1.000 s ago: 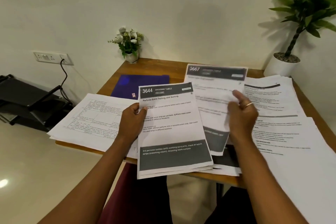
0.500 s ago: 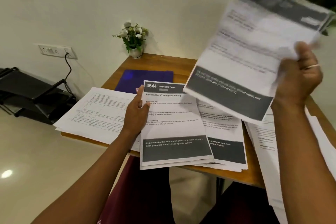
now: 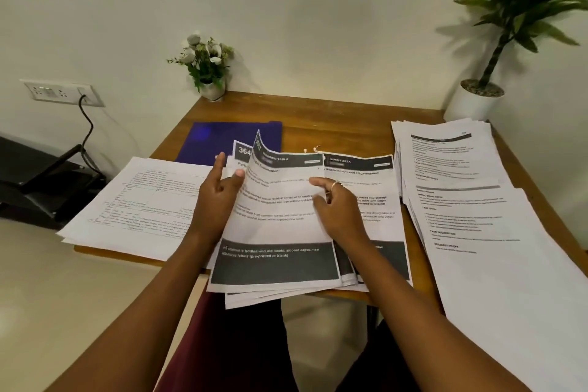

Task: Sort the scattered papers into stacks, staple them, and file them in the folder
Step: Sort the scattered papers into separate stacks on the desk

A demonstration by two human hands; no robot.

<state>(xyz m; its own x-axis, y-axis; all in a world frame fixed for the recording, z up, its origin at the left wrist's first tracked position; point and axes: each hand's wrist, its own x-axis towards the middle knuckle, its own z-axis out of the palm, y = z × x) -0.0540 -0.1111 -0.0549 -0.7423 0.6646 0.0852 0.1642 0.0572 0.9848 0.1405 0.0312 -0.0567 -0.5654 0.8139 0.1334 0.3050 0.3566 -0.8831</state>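
A: Position of top sheet (image 3: 280, 226)?
B: Just before folder (image 3: 222, 140), on stack (image 3: 254, 299). Light, limp.
A: Grip?
B: Left hand (image 3: 219, 197) thumb touching edge; right hand (image 3: 339, 213) resting on top, loose. Pinch by edge.

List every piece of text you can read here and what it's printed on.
"DRESSING TABLE": top sheet, header.
"Cosmetic bottles with old labels, alcohol wipes, new adhesive labels (pre-printed or blank)": top sheet, dark band.
"364": sheet beneath, rest covered.
"DINING AREA": right sheet, header.
"Replacement and Organisation": right sheet, title.
Body text, left sheet, right stacks: too small or blurred.
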